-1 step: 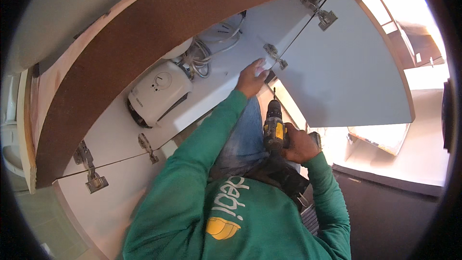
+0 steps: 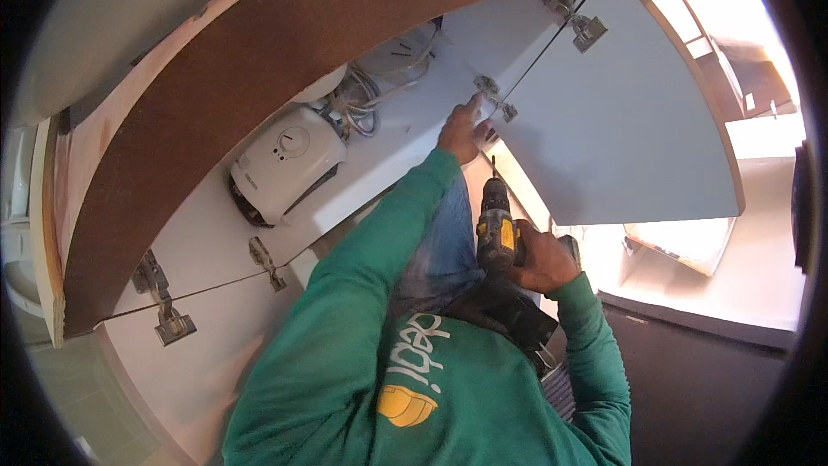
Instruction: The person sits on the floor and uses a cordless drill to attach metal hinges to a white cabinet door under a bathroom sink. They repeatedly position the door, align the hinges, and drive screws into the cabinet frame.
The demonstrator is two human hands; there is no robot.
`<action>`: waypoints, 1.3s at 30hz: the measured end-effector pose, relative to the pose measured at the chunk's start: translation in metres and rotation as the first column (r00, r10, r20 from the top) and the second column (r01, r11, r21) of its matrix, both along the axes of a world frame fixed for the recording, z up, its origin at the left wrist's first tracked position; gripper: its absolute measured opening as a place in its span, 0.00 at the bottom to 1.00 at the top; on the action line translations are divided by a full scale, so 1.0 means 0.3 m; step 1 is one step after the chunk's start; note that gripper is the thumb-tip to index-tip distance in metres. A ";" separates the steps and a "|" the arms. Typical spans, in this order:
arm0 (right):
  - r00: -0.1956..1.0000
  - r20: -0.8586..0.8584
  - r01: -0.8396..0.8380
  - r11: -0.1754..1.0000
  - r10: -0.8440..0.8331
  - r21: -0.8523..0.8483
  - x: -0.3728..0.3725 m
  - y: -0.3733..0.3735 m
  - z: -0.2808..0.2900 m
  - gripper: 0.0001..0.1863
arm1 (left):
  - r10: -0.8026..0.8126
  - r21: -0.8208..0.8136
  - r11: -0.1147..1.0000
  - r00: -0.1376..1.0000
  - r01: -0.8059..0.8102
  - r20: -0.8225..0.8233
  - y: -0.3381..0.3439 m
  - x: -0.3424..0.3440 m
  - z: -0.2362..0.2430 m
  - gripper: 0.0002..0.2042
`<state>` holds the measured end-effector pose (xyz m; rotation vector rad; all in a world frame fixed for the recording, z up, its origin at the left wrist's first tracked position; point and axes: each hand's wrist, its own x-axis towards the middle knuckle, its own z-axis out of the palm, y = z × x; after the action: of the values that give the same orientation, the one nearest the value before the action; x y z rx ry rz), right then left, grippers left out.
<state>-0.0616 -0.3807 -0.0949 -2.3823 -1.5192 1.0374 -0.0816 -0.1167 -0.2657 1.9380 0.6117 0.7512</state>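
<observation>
My right hand (image 2: 549, 262) is wrapped round the grip of a black and yellow cordless drill (image 2: 497, 237). The drill's bit points away from me, towards the inner corner of a pale cabinet door (image 2: 630, 129). My left hand (image 2: 459, 131) reaches to the cabinet's front edge, with its fingertips by the lower metal hinge (image 2: 487, 87). Its fingers are stretched out and its thumb is apart from them, near the door's corner. I cannot make out anything between them. A second hinge (image 2: 588, 33) joins this door farther up.
A white water heater (image 2: 289, 155) lies inside the cabinet, beside coiled pipes (image 2: 358, 103). A brown curved panel (image 2: 198, 78) arches over the far side. On the left another door (image 2: 203, 336) hangs on two hinges. Several dark screws lie on the cabinet floor.
My left hand has moved slightly right, closer to the lower hinge and the door's corner. The drill in my right hand has shifted a little to the right.
</observation>
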 end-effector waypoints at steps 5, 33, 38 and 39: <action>0.997 0.051 0.051 0.997 -0.054 0.061 -0.021 -0.015 0.071 0.36 | -0.013 -0.116 0.993 0.917 -0.036 -0.398 -0.025 0.153 0.055 0.44; 0.978 0.204 -0.078 0.984 0.045 0.159 -0.073 0.180 -0.040 0.33 | 0.017 -0.863 0.472 0.977 0.180 0.213 -0.014 -0.233 0.050 0.21; 0.987 0.160 0.001 0.991 -0.023 0.132 -0.089 0.170 -0.073 0.32 | 0.056 -0.861 0.484 0.977 0.154 0.206 0.063 -0.062 0.084 0.23; 0.989 0.147 -0.001 0.991 -0.019 0.131 -0.087 0.159 -0.068 0.32 | 0.074 -0.878 0.457 0.978 0.141 0.196 0.076 -0.017 0.066 0.23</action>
<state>-0.0877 -0.3330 -0.1152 -2.4185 -1.5689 0.7487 -0.0866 -0.0938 -0.2459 0.8431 0.6482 0.4277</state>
